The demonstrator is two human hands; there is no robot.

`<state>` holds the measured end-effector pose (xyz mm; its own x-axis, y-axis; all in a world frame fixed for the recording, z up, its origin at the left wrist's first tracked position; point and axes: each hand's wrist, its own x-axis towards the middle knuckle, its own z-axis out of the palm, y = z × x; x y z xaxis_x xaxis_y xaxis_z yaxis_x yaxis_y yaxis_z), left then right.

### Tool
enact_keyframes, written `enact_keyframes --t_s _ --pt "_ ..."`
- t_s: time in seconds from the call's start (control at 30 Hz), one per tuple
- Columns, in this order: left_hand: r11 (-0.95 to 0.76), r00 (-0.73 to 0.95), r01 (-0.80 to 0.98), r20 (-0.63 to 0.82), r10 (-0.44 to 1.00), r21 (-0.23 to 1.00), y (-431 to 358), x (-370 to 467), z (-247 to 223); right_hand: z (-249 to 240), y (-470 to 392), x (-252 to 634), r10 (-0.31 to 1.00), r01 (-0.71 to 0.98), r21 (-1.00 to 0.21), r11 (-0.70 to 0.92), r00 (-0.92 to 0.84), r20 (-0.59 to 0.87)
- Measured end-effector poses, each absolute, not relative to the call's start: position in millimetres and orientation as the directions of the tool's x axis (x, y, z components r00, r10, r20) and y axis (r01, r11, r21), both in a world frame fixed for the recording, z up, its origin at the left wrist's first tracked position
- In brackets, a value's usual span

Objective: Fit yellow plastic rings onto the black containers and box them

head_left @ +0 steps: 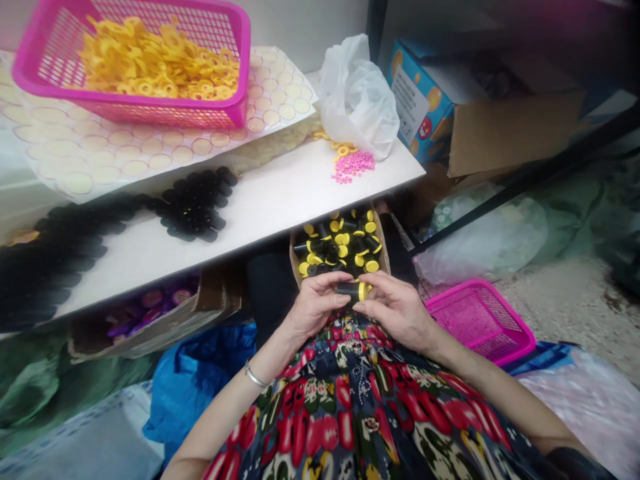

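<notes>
Left fingers (331, 279) and right fingers (379, 284) grip a black cylinder (349, 290), crowded box (384, 259) just beyond, pink basket (475, 327) rightward.

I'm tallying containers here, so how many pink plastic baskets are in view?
2. One pink basket stands on the table holding yellow rings; the other is lower, beyond the right hand. More may be hidden.

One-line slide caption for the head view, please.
Left hand and right hand hold a yellow-capped black cylinder near a box of black and yellow pieces.
</notes>
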<state>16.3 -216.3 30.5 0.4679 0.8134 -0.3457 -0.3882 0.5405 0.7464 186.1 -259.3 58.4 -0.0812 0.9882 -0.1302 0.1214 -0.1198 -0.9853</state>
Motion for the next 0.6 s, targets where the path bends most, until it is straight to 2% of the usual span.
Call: enact_keyframes --t_s 0.1,0.2,0.3,0.37,0.47,0.6 --pt "0.33 0.393 -0.3 -0.199 0.898 0.895 -213.1 13.2 41.8 53.4 -252.5 186.1 0.95 -0.201 -0.929 -0.31 -0.104 -0.295" --pt "-0.064 0.365 -0.054 0.079 0.928 0.996 -209.3 7.9 60.0 48.1 -243.3 185.6 0.888 -0.526 -0.716 -0.46 -0.255 -0.383" --pt "-0.462 0.443 0.151 0.357 0.822 0.874 -207.8 4.6 76.3 43.5 -236.8 184.6 0.829 -0.624 -0.546 -0.559 -0.409 -0.382" --pt "-0.6 0.516 0.232 0.426 0.743 0.766 -207.9 4.2 81.7 41.1 -235.1 183.4 0.807 -0.645 -0.486 -0.59 -0.452 -0.38" --pt "-0.68 0.585 0.325 0.426 0.691 0.657 -207.9 5.2 81.6 38.8 -234.9 180.3 0.782 -0.658 -0.425 -0.621 -0.49 -0.385" --pt "-0.708 0.589 0.351 0.443 0.676 0.613 -206.6 7.2 78.8 39.7 -234.8 176.7 0.762 -0.67 -0.368 -0.645 -0.528 -0.375"
